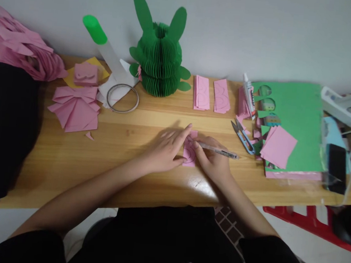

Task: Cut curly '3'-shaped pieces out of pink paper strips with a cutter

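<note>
A small pink paper piece (189, 152) lies on the wooden table (124, 159) in front of me, with a curved line drawn on it. My left hand (166, 149) rests flat on its left edge, fingers stretched out, pinning it down. My right hand (212, 161) is closed around a pen (219, 152), whose tip touches the pink piece and whose barrel points right.
A green honeycomb paper figure with ears (159, 56) stands at the back. Two stacks of pink strips (211, 94), a glue tube (248, 95), small snips (243, 137), a tape ring (123, 98), a green-capped tube (104, 47), pink folded paper (76, 108) and green card (293, 117) surround the work spot.
</note>
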Demonstrator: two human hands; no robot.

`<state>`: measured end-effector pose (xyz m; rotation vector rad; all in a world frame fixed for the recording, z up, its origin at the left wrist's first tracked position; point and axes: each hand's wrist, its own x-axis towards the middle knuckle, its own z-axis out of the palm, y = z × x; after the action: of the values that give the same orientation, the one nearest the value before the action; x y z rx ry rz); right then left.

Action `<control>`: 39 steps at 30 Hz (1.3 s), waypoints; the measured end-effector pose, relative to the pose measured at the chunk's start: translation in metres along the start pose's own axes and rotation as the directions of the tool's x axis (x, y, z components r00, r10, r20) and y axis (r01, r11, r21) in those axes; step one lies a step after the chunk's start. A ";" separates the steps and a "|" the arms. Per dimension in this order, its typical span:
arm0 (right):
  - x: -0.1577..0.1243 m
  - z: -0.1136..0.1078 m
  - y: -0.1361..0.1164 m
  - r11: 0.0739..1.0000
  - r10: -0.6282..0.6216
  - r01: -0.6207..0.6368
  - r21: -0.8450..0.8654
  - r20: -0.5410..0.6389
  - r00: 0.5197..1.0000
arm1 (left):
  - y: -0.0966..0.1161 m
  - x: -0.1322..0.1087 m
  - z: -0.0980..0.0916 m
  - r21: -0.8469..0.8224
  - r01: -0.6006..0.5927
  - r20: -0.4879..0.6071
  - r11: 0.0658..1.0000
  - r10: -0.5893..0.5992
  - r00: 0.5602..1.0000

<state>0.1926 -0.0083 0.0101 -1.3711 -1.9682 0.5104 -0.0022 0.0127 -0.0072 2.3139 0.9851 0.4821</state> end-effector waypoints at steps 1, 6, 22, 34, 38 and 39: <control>-0.001 -0.001 0.000 1.000 -0.001 0.001 -0.010 0.001 1.000 | 0.000 0.000 0.000 -0.002 0.001 0.001 1.000 -0.001 1.000; -0.005 -0.003 -0.002 1.000 0.016 -0.015 -0.015 0.011 1.000 | 0.000 0.000 0.000 -0.001 -0.008 0.004 1.000 0.008 1.000; -0.006 0.004 0.006 0.967 0.086 -0.091 0.237 0.032 0.996 | 0.001 0.001 0.000 -0.007 0.004 -0.006 1.000 -0.004 1.000; -0.012 0.004 0.005 0.908 0.254 -0.211 0.361 -0.077 0.964 | 0.003 0.000 -0.003 -0.016 0.031 0.005 0.999 -0.031 1.000; -0.019 -0.002 0.001 0.935 0.271 -0.221 0.279 -0.154 0.950 | 0.003 0.000 -0.004 -0.001 0.017 -0.001 1.000 -0.017 1.000; -0.022 -0.004 0.000 0.943 0.261 -0.216 0.252 -0.162 0.952 | 0.002 0.000 -0.004 0.013 0.011 0.004 1.000 -0.011 1.000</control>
<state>0.2000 -0.0288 0.0067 -1.4580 -1.5420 0.6709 -0.0030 0.0129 -0.0024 2.3190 1.0017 0.4676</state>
